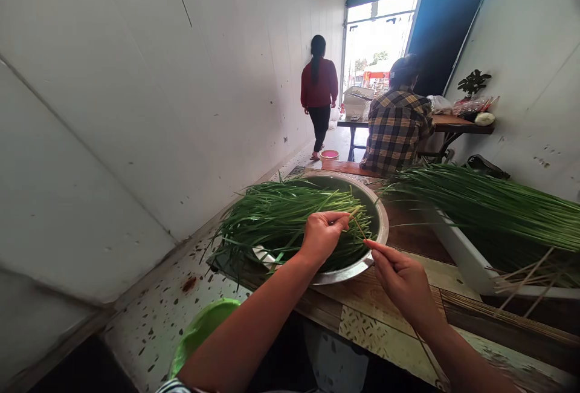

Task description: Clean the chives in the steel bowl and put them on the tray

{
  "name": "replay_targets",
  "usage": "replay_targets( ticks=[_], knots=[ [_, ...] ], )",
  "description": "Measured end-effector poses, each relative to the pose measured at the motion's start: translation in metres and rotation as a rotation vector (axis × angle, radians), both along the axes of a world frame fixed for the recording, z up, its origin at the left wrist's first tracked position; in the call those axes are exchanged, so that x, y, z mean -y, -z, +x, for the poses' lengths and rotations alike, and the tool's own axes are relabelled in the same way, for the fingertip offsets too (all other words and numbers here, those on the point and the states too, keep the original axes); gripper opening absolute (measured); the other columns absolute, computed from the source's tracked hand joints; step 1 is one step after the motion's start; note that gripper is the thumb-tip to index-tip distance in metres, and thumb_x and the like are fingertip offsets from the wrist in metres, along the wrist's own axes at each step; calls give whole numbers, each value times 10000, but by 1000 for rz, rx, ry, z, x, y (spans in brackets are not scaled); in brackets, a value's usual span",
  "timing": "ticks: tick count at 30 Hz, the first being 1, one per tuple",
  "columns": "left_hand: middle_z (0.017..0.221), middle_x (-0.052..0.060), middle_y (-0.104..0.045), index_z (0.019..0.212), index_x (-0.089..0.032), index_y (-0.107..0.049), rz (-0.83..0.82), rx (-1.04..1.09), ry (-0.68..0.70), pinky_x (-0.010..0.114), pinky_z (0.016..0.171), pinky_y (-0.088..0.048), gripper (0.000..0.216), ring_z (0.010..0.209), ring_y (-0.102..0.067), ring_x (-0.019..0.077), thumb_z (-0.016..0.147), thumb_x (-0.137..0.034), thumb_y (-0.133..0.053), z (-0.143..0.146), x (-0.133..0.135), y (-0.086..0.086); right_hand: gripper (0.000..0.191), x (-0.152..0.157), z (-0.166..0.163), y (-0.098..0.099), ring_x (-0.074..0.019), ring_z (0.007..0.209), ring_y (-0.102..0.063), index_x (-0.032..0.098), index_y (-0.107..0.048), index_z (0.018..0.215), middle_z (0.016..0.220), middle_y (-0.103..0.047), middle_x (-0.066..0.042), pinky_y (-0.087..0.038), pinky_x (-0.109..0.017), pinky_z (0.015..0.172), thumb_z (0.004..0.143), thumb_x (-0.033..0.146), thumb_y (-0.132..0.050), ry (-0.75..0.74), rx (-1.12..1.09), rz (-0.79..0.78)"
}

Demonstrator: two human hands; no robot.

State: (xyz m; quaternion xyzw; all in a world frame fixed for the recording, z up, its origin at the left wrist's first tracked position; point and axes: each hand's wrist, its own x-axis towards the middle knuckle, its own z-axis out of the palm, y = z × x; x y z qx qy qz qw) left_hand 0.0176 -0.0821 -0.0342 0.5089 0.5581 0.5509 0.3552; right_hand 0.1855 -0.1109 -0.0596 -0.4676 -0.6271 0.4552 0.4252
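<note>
A wide metal bowl on the wooden table holds a heap of long green chive leaves that spill over its left rim. My left hand hovers over the bowl with fingers closed, pinching a thin pale stalk. To the right, at the bowl's near rim, my right hand is closed in a pinch on the same stalk's lower end.
A white tray to the right carries a big bundle of chives. A green bin stands on the speckled floor below. Ahead, a person in a plaid shirt sits at a table; another in red walks toward the doorway.
</note>
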Motion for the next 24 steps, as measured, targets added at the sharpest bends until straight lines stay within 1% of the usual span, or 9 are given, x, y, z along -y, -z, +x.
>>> replay_targets(
  ticks=[4,8,10,13,16,18,20,22,24],
  knots=[
    [738,58,-713,897,-125,-755,25,-87,6,242,637,-446,268,664,-601,146,771,-314,-614,-1,0,3,411,0,-3,-3,-94,434,-323,112,-701,960,495,-422,30,-238,-220,400,793,453,-544,26,-26,-10],
    [836,61,-738,897,-153,-757,47,-214,174,241,736,-478,240,774,-650,163,797,-293,-589,8,7,3,322,-8,-5,-2,-112,511,-425,128,-689,856,582,-528,-6,-328,-224,461,780,426,-591,60,-82,18],
    [879,55,-742,890,-172,-759,69,-342,252,243,771,-477,228,809,-659,166,804,-288,-583,14,14,1,324,-15,-4,3,-107,509,-411,130,-673,820,573,-514,1,-318,-222,461,776,443,-603,54,-131,9],
    [901,49,-741,898,-206,-759,89,-594,276,253,783,-467,241,830,-657,173,833,-308,-551,18,17,-8,364,-24,-1,11,-88,470,-341,127,-658,799,513,-444,32,-256,-217,431,761,488,-621,15,-189,-37],
    [928,69,-731,937,-220,-750,25,-828,153,266,783,-464,278,868,-646,193,854,-362,-525,7,0,-21,370,-28,2,14,-81,474,-335,124,-659,796,523,-455,30,-242,-212,431,738,489,-655,24,-203,-51],
    [962,104,-716,990,-197,-734,-68,-990,-23,291,821,-458,287,939,-629,228,828,-366,-569,-5,-23,-28,386,-28,3,15,-78,467,-339,126,-665,812,514,-456,32,-245,-208,432,744,505,-649,14,-215,-62],
    [993,137,-699,1014,-165,-721,-185,-1147,-145,327,855,-451,307,995,-608,268,797,-349,-607,-17,-50,-29,419,-27,4,15,-76,443,-330,129,-668,846,476,-429,45,-238,-205,421,751,535,-635,-16,-222,-90],
    [1029,156,-683,1017,-153,-715,-252,-1224,-179,356,871,-451,316,1029,-593,288,808,-350,-585,-25,-71,-26,453,-27,4,16,-72,414,-304,132,-669,886,445,-400,60,-212,-202,401,750,562,-625,-50,-216,-134],
    [1048,148,-681,991,-167,-723,-284,-1217,-158,359,886,-451,275,1040,-590,282,796,-311,-594,-27,-85,-21,471,-27,5,17,-67,400,-287,136,-670,912,443,-396,64,-186,-198,388,737,572,-632,-81,-220,-163]
  ],
)
